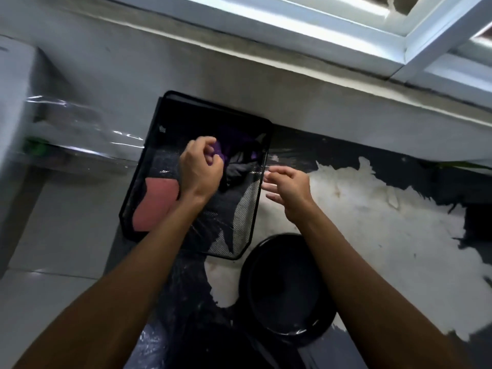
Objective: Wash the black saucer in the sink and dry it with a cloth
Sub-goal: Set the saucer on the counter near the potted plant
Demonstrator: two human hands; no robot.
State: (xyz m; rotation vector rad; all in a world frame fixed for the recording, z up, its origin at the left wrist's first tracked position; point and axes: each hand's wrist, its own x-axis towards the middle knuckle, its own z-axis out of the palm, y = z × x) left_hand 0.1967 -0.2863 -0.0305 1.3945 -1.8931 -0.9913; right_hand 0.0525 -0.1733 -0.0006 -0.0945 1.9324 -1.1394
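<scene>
No text, label, brand or number can be read anywhere.

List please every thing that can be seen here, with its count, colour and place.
mesh basket: one, black, on the counter by the wall
purple cloth: one, in the basket, pinched by the left hand
dark cloth: one, black, in the basket
pink cloth: one, at the basket's left end
saucer: one, black, on the counter below the basket
counter: one, white and dark patches
hands: two; left hand over the basket, right hand open beside it
</scene>
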